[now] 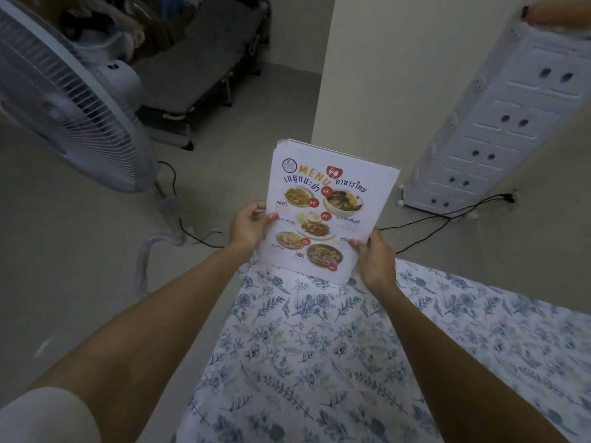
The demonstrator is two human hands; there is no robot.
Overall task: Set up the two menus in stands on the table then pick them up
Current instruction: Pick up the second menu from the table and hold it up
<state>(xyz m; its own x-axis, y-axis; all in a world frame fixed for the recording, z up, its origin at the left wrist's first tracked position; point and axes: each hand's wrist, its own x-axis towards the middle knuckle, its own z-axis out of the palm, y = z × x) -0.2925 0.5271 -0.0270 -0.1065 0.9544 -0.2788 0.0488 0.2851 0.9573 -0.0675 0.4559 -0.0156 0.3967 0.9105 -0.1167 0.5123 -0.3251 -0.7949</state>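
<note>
A white menu [332,193] with food photos and the orange word MENU stands tilted at the far corner of the table [319,346], which wears a white cloth with a blue flower print. A clear stand edge shows along its top and bottom. My left hand [249,225] grips the menu's left edge, thumb on the front. My right hand [372,254] grips its lower right edge. I cannot tell whether the bottom rests on the table. I see no second menu.
A white standing fan [67,94] rises at the left, its black cable [192,231] trailing over the floor. A grey folding cot [198,68] stands behind it. A white plastic drawer cabinet [499,129] stands at the right by a wall corner [323,91].
</note>
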